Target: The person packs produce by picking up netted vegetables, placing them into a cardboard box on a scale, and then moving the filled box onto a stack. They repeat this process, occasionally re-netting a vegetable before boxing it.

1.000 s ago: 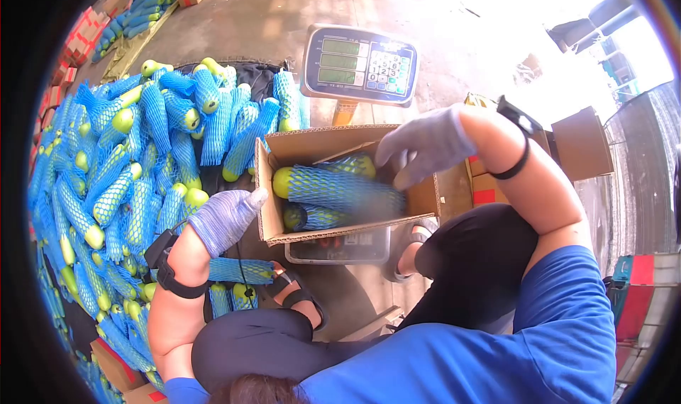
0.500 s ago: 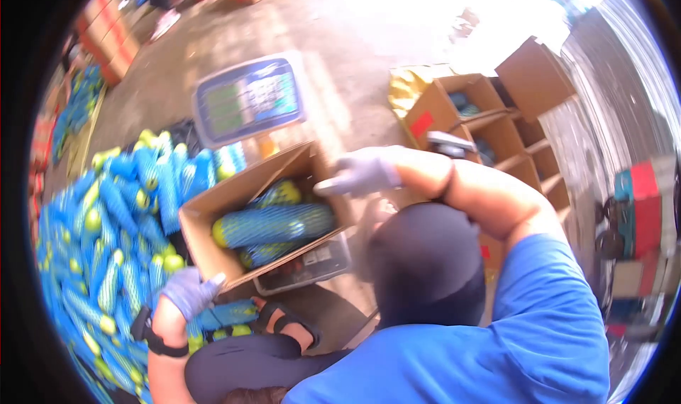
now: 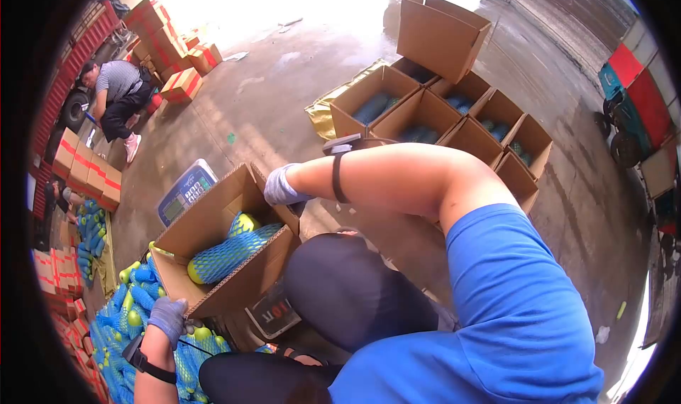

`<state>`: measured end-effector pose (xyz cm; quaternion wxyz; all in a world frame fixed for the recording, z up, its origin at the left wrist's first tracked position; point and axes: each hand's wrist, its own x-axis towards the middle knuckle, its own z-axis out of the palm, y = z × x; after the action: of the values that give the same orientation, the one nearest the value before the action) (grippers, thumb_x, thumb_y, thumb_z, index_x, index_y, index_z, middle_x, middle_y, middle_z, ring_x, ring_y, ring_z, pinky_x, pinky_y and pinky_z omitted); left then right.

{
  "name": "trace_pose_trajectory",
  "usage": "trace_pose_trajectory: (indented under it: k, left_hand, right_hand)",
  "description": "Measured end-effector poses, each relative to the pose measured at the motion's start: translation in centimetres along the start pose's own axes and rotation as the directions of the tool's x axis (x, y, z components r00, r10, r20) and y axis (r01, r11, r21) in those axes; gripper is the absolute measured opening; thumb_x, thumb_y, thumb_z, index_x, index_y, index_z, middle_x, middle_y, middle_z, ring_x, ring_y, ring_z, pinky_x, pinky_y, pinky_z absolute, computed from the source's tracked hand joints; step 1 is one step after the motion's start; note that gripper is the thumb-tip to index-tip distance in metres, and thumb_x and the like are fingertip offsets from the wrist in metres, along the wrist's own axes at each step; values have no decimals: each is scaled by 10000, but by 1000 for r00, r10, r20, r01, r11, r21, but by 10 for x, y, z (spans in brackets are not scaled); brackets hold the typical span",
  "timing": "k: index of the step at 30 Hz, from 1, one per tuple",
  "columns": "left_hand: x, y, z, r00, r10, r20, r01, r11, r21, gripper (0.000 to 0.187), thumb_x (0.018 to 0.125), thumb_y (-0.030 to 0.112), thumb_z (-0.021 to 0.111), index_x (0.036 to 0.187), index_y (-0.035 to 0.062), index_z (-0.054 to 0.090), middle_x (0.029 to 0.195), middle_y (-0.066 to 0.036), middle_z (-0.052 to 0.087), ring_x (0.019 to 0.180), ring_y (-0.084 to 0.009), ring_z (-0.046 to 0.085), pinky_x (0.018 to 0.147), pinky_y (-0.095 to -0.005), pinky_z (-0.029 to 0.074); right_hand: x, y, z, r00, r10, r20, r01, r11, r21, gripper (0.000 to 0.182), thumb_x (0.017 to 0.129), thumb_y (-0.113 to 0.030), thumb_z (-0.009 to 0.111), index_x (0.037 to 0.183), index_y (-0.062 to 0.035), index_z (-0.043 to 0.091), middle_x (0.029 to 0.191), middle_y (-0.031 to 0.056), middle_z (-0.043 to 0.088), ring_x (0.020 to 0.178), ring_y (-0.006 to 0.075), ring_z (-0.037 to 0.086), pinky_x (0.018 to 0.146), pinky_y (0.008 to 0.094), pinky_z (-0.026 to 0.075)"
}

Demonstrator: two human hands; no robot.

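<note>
An open cardboard box [image 3: 213,223] is tilted in front of me, held at two opposite ends. My left hand [image 3: 169,319], in a grey glove, grips its near left corner. At the far right edge my right hand [image 3: 282,185], also gloved, is wrapped over the cardboard. Inside lies a long yellow-green fruit or vegetable [image 3: 230,255] in a blue foam net, with another partly hidden behind it. A digital scale [image 3: 186,192] stands just beyond the box. Below my left hand spreads a heap of netted produce [image 3: 120,344].
Several open boxes [image 3: 418,117] with netted produce stand together at the right, one empty-looking box [image 3: 443,35] on top. Sealed cartons [image 3: 89,166] are stacked at left. Another person [image 3: 120,95] bends near them. A dark crate [image 3: 273,315] sits by my knee.
My view has swung, so the box and hands appear lower and further left. The box tilts more steeply; both hands still hold it. The scale display now shows beyond it.
</note>
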<state>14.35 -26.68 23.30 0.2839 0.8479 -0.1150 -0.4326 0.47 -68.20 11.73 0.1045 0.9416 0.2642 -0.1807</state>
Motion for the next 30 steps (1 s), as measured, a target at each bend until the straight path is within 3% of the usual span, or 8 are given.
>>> trace_pose_trajectory:
  k: [9,13,16,17,18,21,26,30]
  left_hand:
    - [55,266,82,950,306,-65,-294,944,147,224,971,189,512,1010,12,644,764,-161,673,506,-258,642,410,-362,470]
    - [129,396,143,873,482,74,-480,824,301,247,965,225,564,1025,6,660,828,-174,701,691,-305,706,552,-433,550]
    - [269,499,188,635,709,305,-558,148,817,310,981,292,533,983,45,720,877,-173,722,815,-297,714,712,-396,566]
    - [277,522,217,675,702,226,-541,263,799,338,989,313,516,968,57,735,887,-169,727,821,-304,713,741,-409,558]
    - [286,545,246,709,690,145,-521,375,767,368,997,334,499,953,69,750,898,-166,732,827,-311,711,771,-422,550]
    - [232,587,333,737,674,44,-519,523,676,398,1019,345,461,1023,69,747,991,-159,735,898,-312,704,841,-444,523]
    - [255,557,407,487,848,207,-860,507,-52,502,1021,316,530,1407,-1,479,1267,-204,632,1108,-249,645,948,-346,486]
    - [210,518,404,401,870,285,-915,393,89,524,1013,238,560,1444,-31,432,1424,-212,540,1316,-311,510,1116,-335,364]
  right_hand:
    - [-289,40,-29,757,653,-21,-576,682,450,299,683,-83,814,971,-111,740,933,105,744,935,294,732,811,386,586]
    - [-378,68,-2,640,768,29,-767,637,70,243,776,-103,748,1013,-77,704,981,118,741,908,269,739,752,390,619]
    - [-428,123,102,277,948,158,-590,38,807,389,662,-72,830,1038,-97,733,987,83,752,939,267,734,809,350,588]
    - [-446,140,135,154,962,227,-382,-154,911,423,631,-70,852,1038,-98,741,984,75,755,945,266,734,821,342,583]
    - [-460,141,144,206,972,113,-731,76,678,431,608,-90,868,1022,-98,749,979,78,757,944,261,734,820,337,584]
    - [-516,160,219,349,934,-69,-629,289,722,288,910,-148,588,1152,8,607,1035,213,695,880,353,730,716,499,634]
    - [-526,123,133,134,975,180,-930,61,362,214,733,-227,801,899,-107,738,882,107,737,849,240,731,743,352,581]
    - [-527,124,84,101,951,291,-932,-11,361,333,792,-410,780,903,-106,699,862,155,705,811,257,725,711,371,570]
